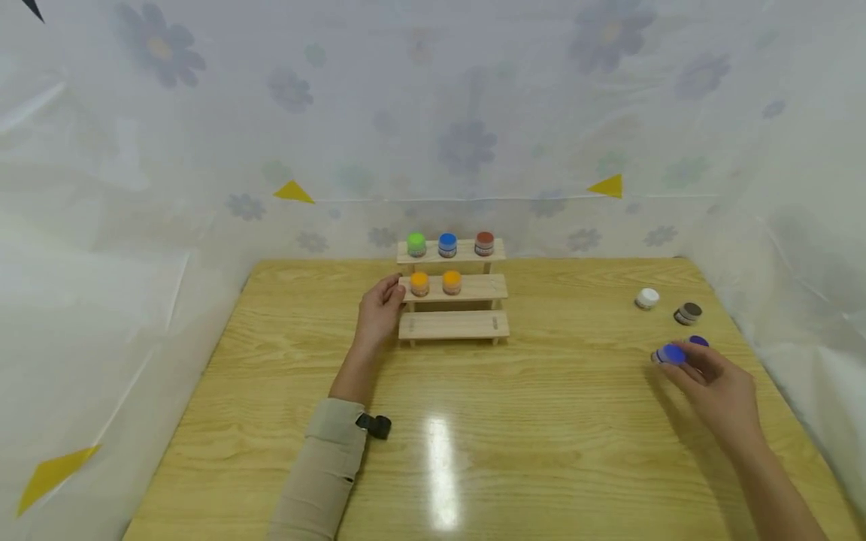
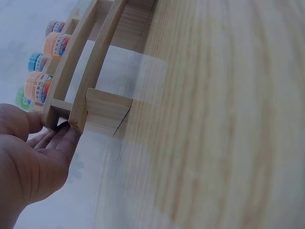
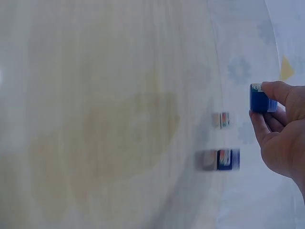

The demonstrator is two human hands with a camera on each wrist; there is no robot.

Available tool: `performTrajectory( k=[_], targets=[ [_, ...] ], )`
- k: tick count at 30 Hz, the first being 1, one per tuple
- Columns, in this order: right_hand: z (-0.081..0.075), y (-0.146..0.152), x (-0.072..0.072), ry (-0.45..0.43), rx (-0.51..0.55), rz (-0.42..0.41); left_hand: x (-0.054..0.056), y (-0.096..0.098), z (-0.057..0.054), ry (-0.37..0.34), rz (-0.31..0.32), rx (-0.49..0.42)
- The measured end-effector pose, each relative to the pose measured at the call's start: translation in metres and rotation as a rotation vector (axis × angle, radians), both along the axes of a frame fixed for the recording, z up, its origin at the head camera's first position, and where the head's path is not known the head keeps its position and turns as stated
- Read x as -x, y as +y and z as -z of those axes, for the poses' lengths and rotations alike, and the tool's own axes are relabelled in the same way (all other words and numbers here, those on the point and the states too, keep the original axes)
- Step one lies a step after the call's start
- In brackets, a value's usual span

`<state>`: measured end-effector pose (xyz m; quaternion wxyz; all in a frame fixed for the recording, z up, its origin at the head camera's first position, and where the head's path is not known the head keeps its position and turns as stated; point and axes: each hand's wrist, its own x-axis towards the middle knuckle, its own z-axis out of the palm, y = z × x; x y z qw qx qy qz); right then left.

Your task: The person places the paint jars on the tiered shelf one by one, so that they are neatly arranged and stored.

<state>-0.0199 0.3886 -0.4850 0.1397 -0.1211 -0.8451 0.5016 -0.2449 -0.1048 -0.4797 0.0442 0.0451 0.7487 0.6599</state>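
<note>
A three-tier wooden rack (image 1: 453, 325) stands at the table's far middle. My left hand (image 1: 380, 312) grips the left end of its middle tier, the thumb above and the fingers reaching beneath in the left wrist view. On the top tier sit a green jar (image 1: 416, 245), a blue jar (image 1: 447, 246) and a red-brown jar (image 1: 484, 244). Two orange jars (image 1: 419, 284) occupy the middle tier; the lowest holds none. Over at the right, my right hand (image 1: 727, 398) pinches a small blue-lidded jar (image 3: 259, 101) between thumb and fingers, held above the table.
Beyond the right hand, a white-lidded jar (image 1: 647, 298) and a black-lidded jar (image 1: 688, 313) stand on the wooden table (image 1: 541, 436). A dark blue jar (image 3: 225, 160) is partly hidden behind the right hand in the head view. Flower-patterned sheeting (image 1: 467, 90) encloses the back and sides.
</note>
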Motion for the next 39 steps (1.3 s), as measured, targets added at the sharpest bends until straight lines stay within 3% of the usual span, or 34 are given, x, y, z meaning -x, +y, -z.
performTrajectory(
  k=[7,14,24,33,39],
  targets=[
    [-0.012,-0.029,0.034,0.070,-0.021,-0.116,0.001,0.001,-0.001,-0.002,-0.008,0.011],
    [-0.024,-0.059,0.066,0.038,-0.067,-0.228,0.001,0.000,0.002,0.002,-0.004,0.006],
    [-0.037,-0.111,0.117,0.137,-0.071,-0.412,0.002,0.000,0.000,0.002,-0.007,0.023],
    [-0.049,-0.152,0.155,0.154,0.007,-0.501,0.004,0.000,-0.001,0.017,-0.005,0.025],
    [-0.048,-0.172,0.174,0.128,-0.031,-0.528,0.002,0.001,0.000,0.001,-0.004,0.015]
  ],
)
